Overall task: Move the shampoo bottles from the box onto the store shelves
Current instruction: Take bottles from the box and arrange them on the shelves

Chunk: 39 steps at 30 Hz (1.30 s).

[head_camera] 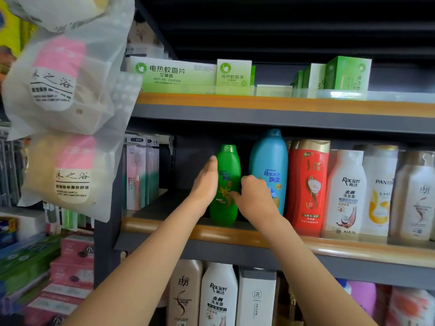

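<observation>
**Green bottle upright at the shelf's front edge, a hand on each side**

The green bottle [225,184] stands upright on the middle shelf [259,234], close to its front edge and near the left end of the row; the left hand [205,182] lies flat against the bottle's left side, fingers straight and together, pointing up toward the cap; the right hand [255,196] sits at the bottle's right side, fingers curled, its fingertips [235,195] touching the lower label, so the bottle sits between the two hands; whether the right hand truly grips it I cannot tell. Just right stands a taller blue bottle [269,165], partly behind the right hand; then a red bottle [308,184] and white bottles [348,191] follow along the same front edge.
</observation>
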{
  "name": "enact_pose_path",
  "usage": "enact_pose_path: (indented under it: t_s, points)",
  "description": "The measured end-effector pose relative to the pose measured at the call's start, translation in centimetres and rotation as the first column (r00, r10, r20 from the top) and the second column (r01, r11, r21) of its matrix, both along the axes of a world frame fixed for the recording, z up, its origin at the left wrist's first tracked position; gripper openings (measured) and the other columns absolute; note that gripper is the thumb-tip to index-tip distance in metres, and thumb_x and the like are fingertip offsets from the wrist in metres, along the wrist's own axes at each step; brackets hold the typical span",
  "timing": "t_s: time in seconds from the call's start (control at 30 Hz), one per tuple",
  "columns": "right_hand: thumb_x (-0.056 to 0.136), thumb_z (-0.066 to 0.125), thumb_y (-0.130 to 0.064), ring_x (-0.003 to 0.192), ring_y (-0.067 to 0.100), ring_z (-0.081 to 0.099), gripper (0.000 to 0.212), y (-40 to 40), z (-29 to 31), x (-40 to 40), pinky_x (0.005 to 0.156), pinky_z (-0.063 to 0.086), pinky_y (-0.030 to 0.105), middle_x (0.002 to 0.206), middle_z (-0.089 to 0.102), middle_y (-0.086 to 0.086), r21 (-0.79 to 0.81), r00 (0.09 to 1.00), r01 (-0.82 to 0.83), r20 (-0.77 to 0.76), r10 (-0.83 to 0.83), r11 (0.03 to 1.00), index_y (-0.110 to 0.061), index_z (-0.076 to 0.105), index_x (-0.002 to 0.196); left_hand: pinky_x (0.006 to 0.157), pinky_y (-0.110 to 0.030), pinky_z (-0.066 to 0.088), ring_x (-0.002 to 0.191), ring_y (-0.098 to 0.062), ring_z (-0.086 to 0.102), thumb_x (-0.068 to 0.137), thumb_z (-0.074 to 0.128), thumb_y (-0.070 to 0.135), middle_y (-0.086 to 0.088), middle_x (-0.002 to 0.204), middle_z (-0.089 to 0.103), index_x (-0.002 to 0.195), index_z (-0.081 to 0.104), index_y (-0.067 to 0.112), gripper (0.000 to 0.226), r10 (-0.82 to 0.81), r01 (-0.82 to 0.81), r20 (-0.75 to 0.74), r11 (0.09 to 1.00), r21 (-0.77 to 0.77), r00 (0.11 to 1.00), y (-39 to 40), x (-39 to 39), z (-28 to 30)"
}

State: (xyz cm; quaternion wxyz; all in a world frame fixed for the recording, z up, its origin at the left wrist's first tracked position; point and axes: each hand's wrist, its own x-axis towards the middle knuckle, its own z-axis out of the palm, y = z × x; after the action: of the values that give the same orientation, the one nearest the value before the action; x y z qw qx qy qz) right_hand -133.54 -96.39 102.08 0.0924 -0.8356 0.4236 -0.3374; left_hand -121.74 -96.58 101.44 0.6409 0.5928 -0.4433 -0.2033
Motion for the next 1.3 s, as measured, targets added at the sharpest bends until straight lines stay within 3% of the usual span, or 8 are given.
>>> enact_pose_path:
  t_s: [0.07, 0.13, 0.27, 0.5, 0.67, 0.77, 0.9, 1.3]
  points:
    - [0.090, 0.058, -0.013, 0.095, 0.035, 0.058, 0.018, 0.1, 0.0, 0.0, 0.072, 0.041, 0.034, 0.103, 0.062, 0.019, -0.090, 0.999, 0.018, 0.031, -0.015, 0.996, -0.001, 0.052, 0.103, 0.115, -0.036, 0.021, 0.140, -0.021, 0.026, 0.100, 0.022, 0.046, -0.002, 0.154, 0.026, 0.149, 0.020, 0.023, 0.055, 0.110, -0.100, 0.270, 0.994, -0.053, 0.956, 1.1, -1.0, 0.3]
    - [0.091, 0.053, -0.008, 0.095, 0.037, 0.060, 0.024, 0.1, 0.2, 0.2, 0.073, 0.043, 0.038, 0.101, 0.062, 0.019, -0.170, 0.998, 0.026, 0.066, -0.015, 0.985, -0.003, 0.046, 0.114, 0.109, -0.034, 0.025, 0.139, -0.024, 0.028, 0.101, 0.030, 0.033, -0.004, 0.155, 0.022, 0.150, 0.010, 0.020, 0.055, 0.204, -0.163, 0.471, 0.978, -0.127, 0.858, 1.9, -1.9, 0.3]
    - [0.091, 0.045, -0.002, 0.098, 0.037, 0.058, 0.051, -0.4, 0.7, 0.4, 0.071, 0.037, 0.035, 0.106, 0.061, 0.018, -0.290, 0.994, -0.038, 0.083, 0.065, 0.956, -0.009, 0.030, 0.139, 0.101, -0.037, 0.034, 0.131, -0.030, 0.038, 0.096, 0.044, 0.018, -0.006, 0.151, 0.027, 0.150, 0.008, 0.017, 0.065, 0.266, -0.191, 0.620, 0.964, -0.186, 0.738, 2.6, -2.3, -0.4]
    - [0.085, 0.047, 0.008, 0.094, 0.035, 0.058, 0.077, -1.6, 0.9, 0.1, 0.074, 0.042, 0.039, 0.103, 0.058, 0.017, -0.342, 0.994, -0.100, -0.002, 0.105, 0.934, -0.015, 0.010, 0.149, 0.099, -0.046, 0.043, 0.121, -0.027, 0.050, 0.086, 0.063, 0.022, -0.007, 0.135, 0.051, 0.149, 0.012, 0.028, 0.081, 0.140, -0.167, 0.570, 0.986, -0.006, 0.810, 3.0, -1.0, -0.8]
    - [0.085, 0.064, -0.012, 0.100, 0.034, 0.057, 0.078, -1.4, 2.1, -0.3, 0.075, 0.043, 0.037, 0.117, 0.053, 0.015, -0.388, 0.993, -0.106, 0.005, 0.117, 0.915, -0.015, 0.017, 0.147, 0.100, -0.042, 0.045, 0.121, -0.024, 0.051, 0.090, 0.059, 0.020, -0.005, 0.137, 0.050, 0.150, 0.004, 0.034, 0.082, -0.022, -0.034, 0.474, 0.994, 0.109, 0.880, 3.0, 0.1, -0.8]
    - [0.085, 0.065, -0.020, 0.106, 0.034, 0.056, 0.079, -1.5, 3.3, -0.2, 0.084, 0.045, 0.039, 0.130, 0.045, 0.013, -0.395, 0.988, -0.147, -0.095, 0.119, 0.907, -0.019, 0.017, 0.148, 0.098, -0.044, 0.048, 0.120, -0.023, 0.052, 0.090, 0.059, 0.014, -0.002, 0.143, 0.042, 0.148, 0.004, 0.039, 0.083, -0.112, 0.063, 0.383, 0.988, 0.138, 0.917, 3.2, 0.6, -0.6]
    - [0.088, 0.062, -0.021, 0.111, 0.033, 0.054, 0.074, -1.6, 4.1, 0.2, 0.090, 0.043, 0.039, 0.128, 0.047, 0.015, -0.367, 0.969, -0.175, -0.228, 0.094, 0.914, -0.017, 0.017, 0.148, 0.099, -0.044, 0.047, 0.122, -0.023, 0.051, 0.089, 0.060, 0.012, -0.003, 0.143, 0.042, 0.149, 0.004, 0.035, 0.085, -0.105, 0.040, 0.408, 0.986, 0.164, 0.907, 3.2, 0.5, -0.8]
    - [0.092, 0.057, -0.019, 0.100, 0.039, 0.057, 0.068, -1.5, 3.1, 1.2, 0.079, 0.044, 0.040, 0.110, 0.054, 0.020, -0.266, 0.986, -0.141, -0.120, 0.112, 0.954, -0.018, 0.016, 0.146, 0.106, -0.042, 0.040, 0.127, -0.023, 0.045, 0.091, 0.057, 0.011, -0.006, 0.140, 0.046, 0.150, 0.009, 0.028, 0.079, -0.062, -0.013, 0.407, 0.984, 0.180, 0.911, 3.0, 0.5, -0.8]
